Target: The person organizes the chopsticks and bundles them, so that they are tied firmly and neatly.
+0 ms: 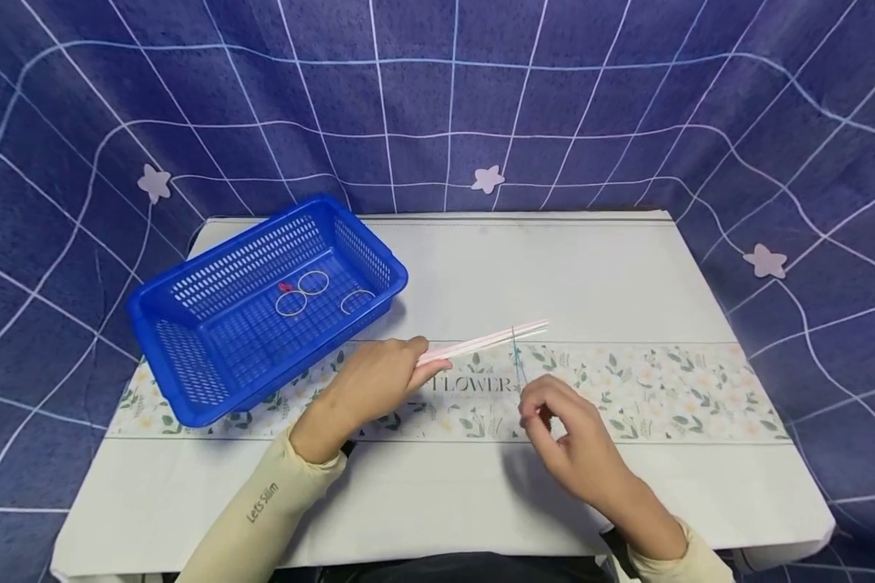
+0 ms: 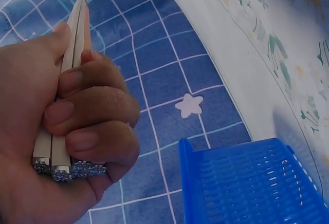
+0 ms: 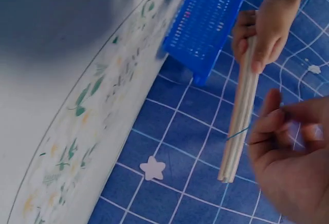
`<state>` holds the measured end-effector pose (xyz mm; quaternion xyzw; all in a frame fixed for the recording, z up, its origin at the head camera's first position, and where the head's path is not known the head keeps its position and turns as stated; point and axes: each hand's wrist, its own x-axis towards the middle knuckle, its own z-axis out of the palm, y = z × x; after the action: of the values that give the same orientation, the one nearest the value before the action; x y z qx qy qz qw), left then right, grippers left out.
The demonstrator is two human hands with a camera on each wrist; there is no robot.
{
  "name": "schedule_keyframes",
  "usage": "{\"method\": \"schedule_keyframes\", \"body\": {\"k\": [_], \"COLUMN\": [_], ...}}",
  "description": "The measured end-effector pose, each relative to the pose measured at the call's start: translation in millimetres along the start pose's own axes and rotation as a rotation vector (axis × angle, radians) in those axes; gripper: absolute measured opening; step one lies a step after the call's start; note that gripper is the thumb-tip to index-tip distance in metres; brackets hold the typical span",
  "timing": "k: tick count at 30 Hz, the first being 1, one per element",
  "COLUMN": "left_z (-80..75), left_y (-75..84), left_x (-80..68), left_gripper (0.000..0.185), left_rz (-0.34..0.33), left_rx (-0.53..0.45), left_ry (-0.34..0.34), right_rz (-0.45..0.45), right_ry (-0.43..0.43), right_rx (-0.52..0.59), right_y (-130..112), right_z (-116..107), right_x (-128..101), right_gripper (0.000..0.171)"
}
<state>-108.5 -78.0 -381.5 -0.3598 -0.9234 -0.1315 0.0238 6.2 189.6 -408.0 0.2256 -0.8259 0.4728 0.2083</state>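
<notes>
My left hand (image 1: 375, 372) grips a bundle of pale chopsticks (image 1: 474, 344), held above the table with the free ends pointing right. In the left wrist view, the chopsticks (image 2: 77, 34) show glittery silver butt ends (image 2: 61, 172) below the curled fingers. Around the bundle near its far end loops a thin blue rubber band (image 1: 516, 356). Its other side is stretched toward me, pinched by the thumb and fingers of my right hand (image 1: 572, 437). The right wrist view shows the blue band (image 3: 237, 133) crossing the chopsticks; part of it is hidden by the fingers.
To the left stands a blue plastic basket (image 1: 270, 231) with several pale rings (image 1: 313, 293) and a small red item (image 1: 285, 287) inside. A white tablecloth (image 1: 554, 267) with a floral strip covers the table. Behind hangs a blue gridded curtain (image 1: 416, 97) with pale stars.
</notes>
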Motion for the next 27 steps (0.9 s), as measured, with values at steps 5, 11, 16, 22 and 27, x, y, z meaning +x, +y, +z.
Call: {"method": "schedule_keyframes", "body": {"k": [5,11,16,22,27], "left_z": [-1.7,-0.3,2.0,3.1,1.7], "left_y": [-0.4,3.5,5.3,6.1,6.6], "left_x": [-0.1,2.7,8.5,13.1,13.5], "left_gripper": [0.044,0.046,0.047,0.048,0.047], "left_rz": [-0.016,-0.012,-0.035,-0.037,-0.029], "left_rx": [0.032,0.082,0.083,0.055,0.047], "left_ry": [0.027,0.057,0.031,-0.021,-0.012], "right_rz": [0.321,0.324,0.025,-0.225,-0.145], "right_ry": [-0.064,-0.138,-0.057,0.024,-0.014], "right_rx": [-0.239,-0.43,-0.638,-0.703,-0.635], "right_y": [7,6,0,-4,-3], "right_z": [0,7,16,23,20], "right_x": [4,7,5,1,0], "right_gripper": [0.039,0.026,0.011,0.021,0.019]}}
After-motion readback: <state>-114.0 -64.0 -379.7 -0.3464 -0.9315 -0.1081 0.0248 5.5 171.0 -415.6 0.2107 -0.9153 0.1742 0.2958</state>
